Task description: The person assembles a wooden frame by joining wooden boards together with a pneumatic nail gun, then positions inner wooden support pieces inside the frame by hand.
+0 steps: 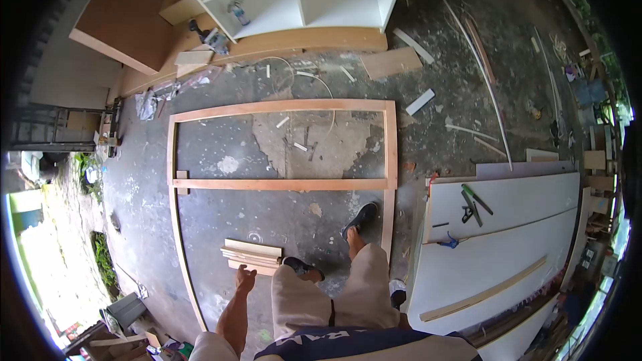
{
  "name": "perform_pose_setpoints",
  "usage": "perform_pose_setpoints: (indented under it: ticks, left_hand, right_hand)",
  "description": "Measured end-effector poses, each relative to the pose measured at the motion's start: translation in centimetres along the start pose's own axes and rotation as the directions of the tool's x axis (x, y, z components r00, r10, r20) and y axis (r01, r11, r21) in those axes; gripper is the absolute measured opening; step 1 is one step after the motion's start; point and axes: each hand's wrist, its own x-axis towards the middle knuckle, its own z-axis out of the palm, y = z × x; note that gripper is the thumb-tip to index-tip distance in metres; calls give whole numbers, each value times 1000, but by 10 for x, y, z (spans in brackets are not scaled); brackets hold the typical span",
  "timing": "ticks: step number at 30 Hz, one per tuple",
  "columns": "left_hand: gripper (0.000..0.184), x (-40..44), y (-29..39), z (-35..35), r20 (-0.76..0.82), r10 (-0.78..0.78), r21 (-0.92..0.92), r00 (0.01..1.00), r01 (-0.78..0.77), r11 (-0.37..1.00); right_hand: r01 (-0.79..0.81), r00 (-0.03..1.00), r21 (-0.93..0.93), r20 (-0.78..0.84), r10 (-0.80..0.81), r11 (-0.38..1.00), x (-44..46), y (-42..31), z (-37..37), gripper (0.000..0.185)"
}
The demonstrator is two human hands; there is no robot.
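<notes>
Near wood strips, left hand hangs loose, empty.
Strips lie bunched, maybe for easy reach; right hand unseen.

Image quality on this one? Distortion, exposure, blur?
Head view: fisheye distortion bows the wooden frame, with dark vignetting at the corners; head view: far left blown out to white, detail lost; head view: left hand and stacked wood slats have readable outlines, no obvious motion blur; head view: fine detail near the right edge too small to read.
</notes>
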Motion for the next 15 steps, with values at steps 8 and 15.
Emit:
perform_pose_setpoints:
  ticks: [8,15]
  left_hand:
    - [57,-162,-160,-26,-10,-295,-652,956,217,727]
    - [49,-216,-249,-31,113,-426,-740,898,362,567]
  right_hand:
    - [129,985,29,-115,-125,991,-82,-70,4,23]
    - [229,973,-2,18,-229,973,-168,-227,55,32]
